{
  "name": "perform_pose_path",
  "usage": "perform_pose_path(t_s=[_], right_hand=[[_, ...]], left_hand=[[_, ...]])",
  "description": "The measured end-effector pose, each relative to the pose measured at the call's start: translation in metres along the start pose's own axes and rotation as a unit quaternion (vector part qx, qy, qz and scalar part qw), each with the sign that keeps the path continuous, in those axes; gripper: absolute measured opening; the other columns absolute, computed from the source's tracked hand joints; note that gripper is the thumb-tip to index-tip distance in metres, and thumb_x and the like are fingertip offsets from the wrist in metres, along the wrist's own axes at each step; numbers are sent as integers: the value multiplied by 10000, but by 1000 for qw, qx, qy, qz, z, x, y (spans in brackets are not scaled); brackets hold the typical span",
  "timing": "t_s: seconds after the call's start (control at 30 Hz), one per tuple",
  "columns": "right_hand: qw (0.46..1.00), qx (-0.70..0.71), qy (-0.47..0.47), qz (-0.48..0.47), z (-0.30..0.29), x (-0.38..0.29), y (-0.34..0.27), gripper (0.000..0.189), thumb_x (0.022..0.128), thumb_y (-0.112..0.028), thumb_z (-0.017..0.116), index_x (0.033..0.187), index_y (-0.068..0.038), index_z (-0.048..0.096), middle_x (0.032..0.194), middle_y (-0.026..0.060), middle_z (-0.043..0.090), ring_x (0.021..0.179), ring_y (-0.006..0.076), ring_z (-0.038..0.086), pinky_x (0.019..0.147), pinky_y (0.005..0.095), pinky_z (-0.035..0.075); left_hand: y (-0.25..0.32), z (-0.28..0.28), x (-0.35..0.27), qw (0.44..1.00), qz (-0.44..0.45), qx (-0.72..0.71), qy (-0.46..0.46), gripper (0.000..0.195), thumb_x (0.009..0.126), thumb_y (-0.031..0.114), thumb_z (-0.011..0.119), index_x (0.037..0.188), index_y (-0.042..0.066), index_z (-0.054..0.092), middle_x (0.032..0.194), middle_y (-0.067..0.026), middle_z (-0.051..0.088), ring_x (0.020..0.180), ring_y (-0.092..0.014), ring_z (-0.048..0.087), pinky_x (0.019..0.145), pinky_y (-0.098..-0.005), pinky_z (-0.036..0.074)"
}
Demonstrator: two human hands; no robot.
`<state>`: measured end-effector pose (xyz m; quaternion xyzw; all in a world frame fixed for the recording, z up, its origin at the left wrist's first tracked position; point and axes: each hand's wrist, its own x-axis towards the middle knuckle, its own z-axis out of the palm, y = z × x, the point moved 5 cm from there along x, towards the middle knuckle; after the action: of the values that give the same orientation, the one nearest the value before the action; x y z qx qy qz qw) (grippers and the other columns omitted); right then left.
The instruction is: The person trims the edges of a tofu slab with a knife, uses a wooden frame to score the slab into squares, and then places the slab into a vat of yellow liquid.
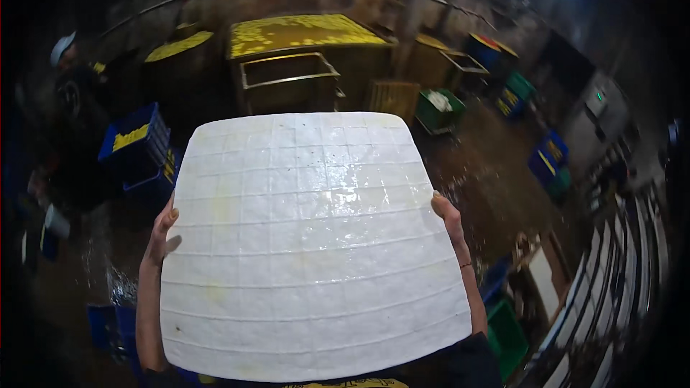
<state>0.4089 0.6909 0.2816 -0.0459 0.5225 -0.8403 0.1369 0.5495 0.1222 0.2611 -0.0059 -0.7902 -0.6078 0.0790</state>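
A large white slab [312,248] with wet, shiny patches spans the middle of the view. Thin lines cross it in a grid, and it bears faint yellow stains and a few dark specks; its exact material is unclear. My left hand [163,229] grips its left edge, the thumb showing at the rim. On the opposite edge, my right hand [448,215] holds on with its thumb near the top face. The fingers of both hands are hidden beneath the slab.
Beyond stands a vat [318,54] of liquid with many floating yellow pieces. Stacked blue crates [137,140] and a person in a cap [70,97] are at left. At right are a green crate [439,110], wet floor [480,145] and rows of white boards [598,280].
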Motion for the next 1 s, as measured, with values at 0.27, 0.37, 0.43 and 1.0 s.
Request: perform_pose_path(t_s=[0.27, 0.37, 0.43, 1.0], right_hand=[[998, -62, -32, 8, -15, 251, -16, 381, 1000, -287, 449, 1193, 2, 605, 1105, 78, 646, 973, 135, 612, 857, 285, 491], [993, -113, 36, -10, -62, 353, -21, 391, 1000, -304, 454, 1191, 0, 608, 1096, 83, 652, 957, 143, 621, 827, 280, 503], [997, -65, -31, 23, -28, 400, -30, 406, 994, -319, 465, 1188, 8, 609, 1090, 85, 655, 946, 145, 627, 806, 285, 513], [971, -176, -68, 149, -24, 884, 31, 555, 955, -400, 544, 1318, 18, 517, 1247, 111, 582, 1136, 201, 564, 975, 329, 452]], left_hand=[[-23, -3, 178, 988, -117, -12, 103, 986, 845, 626, 540, 1553, 53, 164, 1580, -106, 233, 1442, -274, 235, 1101, -453, 245], [-62, -14, 271, 994, -48, -23, 90, 933, 884, 577, 524, 1536, 3, 185, 1549, -128, 294, 1426, -252, 278, 1107, -366, 253], [-55, -20, 315, 991, -52, -5, 121, 913, 897, 560, 520, 1528, -15, 196, 1533, -140, 321, 1415, -240, 295, 1106, -343, 261], [-135, -32, 676, 962, -173, -30, 211, 883, 872, 416, 611, 1528, -9, 199, 1516, -163, 376, 1399, -237, 343, 1141, -338, 264]])
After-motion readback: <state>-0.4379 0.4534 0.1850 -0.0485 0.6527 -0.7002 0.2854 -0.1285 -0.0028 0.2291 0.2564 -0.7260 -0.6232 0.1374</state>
